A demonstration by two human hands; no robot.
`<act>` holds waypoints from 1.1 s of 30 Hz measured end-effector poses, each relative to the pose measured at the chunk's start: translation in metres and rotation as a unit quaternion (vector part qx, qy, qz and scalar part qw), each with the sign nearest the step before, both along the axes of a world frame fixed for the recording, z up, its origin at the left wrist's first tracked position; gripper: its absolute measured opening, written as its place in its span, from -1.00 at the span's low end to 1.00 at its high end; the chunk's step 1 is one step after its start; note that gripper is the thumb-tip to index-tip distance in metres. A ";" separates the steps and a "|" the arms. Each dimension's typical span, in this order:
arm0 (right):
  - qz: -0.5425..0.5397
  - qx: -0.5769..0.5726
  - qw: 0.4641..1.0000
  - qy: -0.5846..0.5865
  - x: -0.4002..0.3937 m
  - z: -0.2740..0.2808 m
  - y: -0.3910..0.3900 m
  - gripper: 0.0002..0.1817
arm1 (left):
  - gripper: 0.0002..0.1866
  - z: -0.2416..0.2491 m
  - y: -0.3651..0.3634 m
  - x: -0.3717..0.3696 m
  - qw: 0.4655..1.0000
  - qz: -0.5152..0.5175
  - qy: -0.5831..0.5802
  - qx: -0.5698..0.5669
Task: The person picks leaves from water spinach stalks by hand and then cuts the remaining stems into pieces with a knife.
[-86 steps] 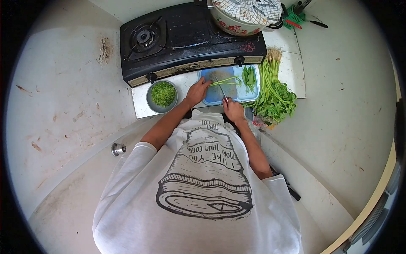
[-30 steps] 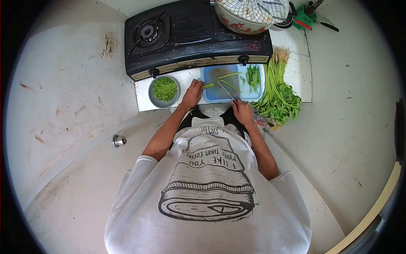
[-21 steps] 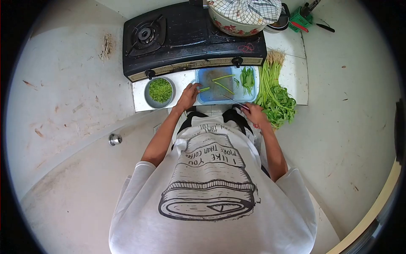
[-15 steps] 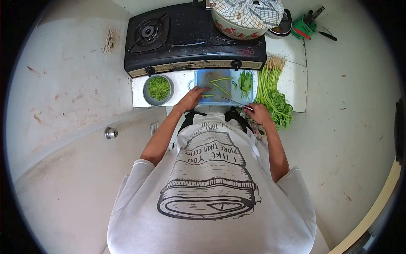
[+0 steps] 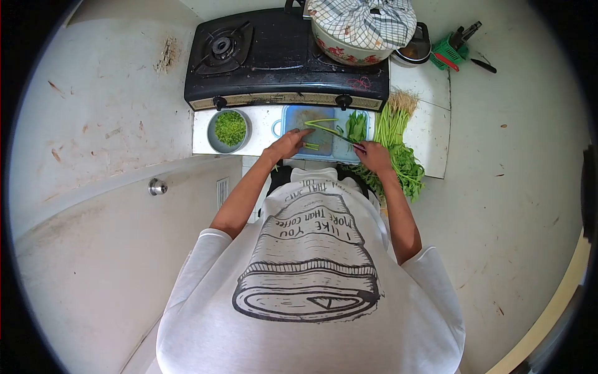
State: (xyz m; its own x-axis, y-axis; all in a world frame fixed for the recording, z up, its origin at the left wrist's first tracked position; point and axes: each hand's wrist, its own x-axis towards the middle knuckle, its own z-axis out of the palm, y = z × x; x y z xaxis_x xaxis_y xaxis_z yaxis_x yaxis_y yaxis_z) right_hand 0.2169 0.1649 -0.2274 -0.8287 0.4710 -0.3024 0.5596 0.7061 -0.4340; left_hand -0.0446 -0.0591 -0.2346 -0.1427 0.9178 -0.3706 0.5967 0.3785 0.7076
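On the blue cutting board [image 5: 288,124], my left hand [image 5: 288,144] has its fingertips closed at the left end of a long green stem [image 5: 324,129]. Another stem lies just above it, and short cut pieces of stem [image 5: 311,146] lie below the fingers. A knife [image 5: 350,143] is gripped in my right hand [image 5: 375,157], its blade slanting up and left over the board close to the long stem. Loose green leaves [image 5: 356,126] rest on the board's right part, beyond the blade.
A grey bowl of chopped greens [image 5: 229,128] stands left of the board. A bunch of leafy stems with roots [image 5: 393,124] lies to the right. Behind are a black gas stove [image 5: 274,81], a cloth-covered pot [image 5: 349,50] and a green basket of utensils [image 5: 450,50].
My left fingers have moved right and up onto the stem, which now lies flatter. My right hand has shifted up and left with the knife, bringing its blade nearer the stems.
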 end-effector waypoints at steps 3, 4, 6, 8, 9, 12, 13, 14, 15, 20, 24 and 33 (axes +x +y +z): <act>-0.002 0.002 1.000 -0.003 -0.005 0.002 0.002 -0.67 | -0.32 -0.005 -0.001 0.000 1.000 -0.003 0.007 0.012; -0.002 0.000 1.000 -0.007 -0.007 0.005 0.002 -0.68 | -0.31 -0.005 -0.001 0.000 1.000 -0.005 0.010 0.017; -0.001 0.006 1.000 -0.006 -0.010 0.010 0.002 -0.69 | -0.34 -0.002 0.000 0.000 1.000 -0.003 -0.012 -0.002; 0.000 0.010 1.000 -0.005 -0.013 0.014 0.002 -0.70 | -0.35 0.002 0.001 0.000 1.000 -0.004 -0.022 -0.010; 0.001 0.011 1.000 -0.005 -0.014 0.014 0.003 -0.70 | -0.36 0.002 0.002 0.000 1.000 -0.005 -0.021 -0.009; -0.005 0.020 1.000 -0.011 -0.017 0.015 0.004 -0.72 | -0.38 0.001 0.000 -0.001 1.000 -0.012 -0.024 0.017; -0.008 0.024 1.000 -0.014 -0.019 0.016 0.004 -0.72 | -0.39 0.001 -0.001 -0.002 0.999 -0.014 -0.025 0.029; -0.010 0.028 0.999 -0.013 -0.020 0.016 0.004 -0.71 | -0.40 0.001 -0.001 -0.002 0.999 -0.010 -0.029 0.025; -0.013 0.031 0.999 -0.012 -0.021 0.013 0.004 -0.70 | -0.41 0.001 -0.002 -0.002 0.999 -0.007 -0.032 0.022; -0.020 0.021 1.000 0.009 -0.018 0.017 0.002 -0.70 | -0.48 0.000 -0.010 -0.005 0.996 0.041 -0.052 0.055; -0.046 -0.026 0.999 0.004 -0.013 0.036 -0.005 -0.67 | -0.58 0.022 -0.010 -0.014 0.986 0.121 -0.110 0.030; -0.212 -0.321 0.905 0.181 -0.051 0.063 -0.041 -0.60 | -0.78 0.046 0.016 -0.023 0.969 0.157 -0.162 0.099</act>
